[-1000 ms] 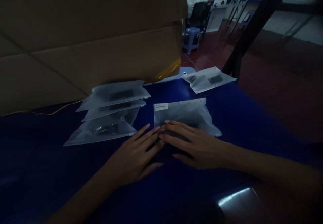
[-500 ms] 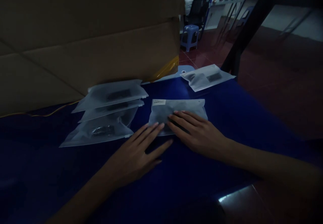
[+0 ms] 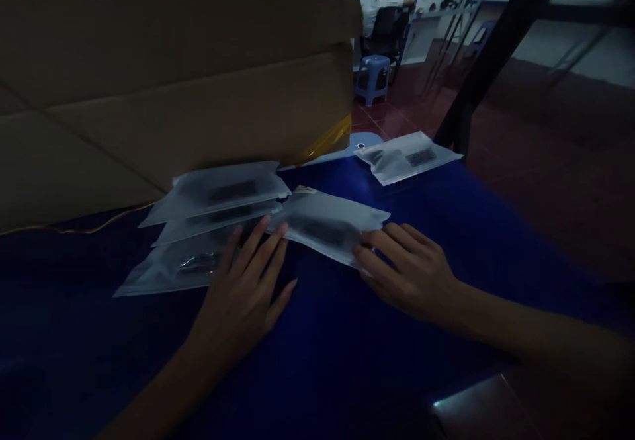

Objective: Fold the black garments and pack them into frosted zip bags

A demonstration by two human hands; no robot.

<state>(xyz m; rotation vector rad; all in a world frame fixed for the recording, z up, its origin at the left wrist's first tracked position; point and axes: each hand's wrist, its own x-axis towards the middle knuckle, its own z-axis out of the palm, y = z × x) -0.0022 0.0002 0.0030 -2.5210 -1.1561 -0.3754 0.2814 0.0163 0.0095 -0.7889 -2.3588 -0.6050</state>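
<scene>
A frosted zip bag (image 3: 332,212) with a dark item inside and a small label at its far left corner lies slanted in front of me. My right hand (image 3: 404,261) has its fingers curled onto the bag's right end, gripping that edge. My left hand (image 3: 253,274) is open, fingers spread, its tips at the bag's left end and over the right side of a pile. That pile holds overlapping frosted bags: a top bag (image 3: 223,192), a middle bag partly covered, and a front bag (image 3: 163,271) with a shiny dark item inside.
Another frosted bag (image 3: 409,157) lies at the far right of the blue table (image 3: 317,334). A large cardboard box (image 3: 198,116) stands behind the pile, beside a thin yellow cord (image 3: 104,223). Farther off are a blue stool (image 3: 373,79), a seated person and a dark slanted post (image 3: 496,63).
My right hand has gone from lying flat on the labelled bag to gripping its right end. The bag has turned and lifted somewhat. My left hand has shifted left toward the pile.
</scene>
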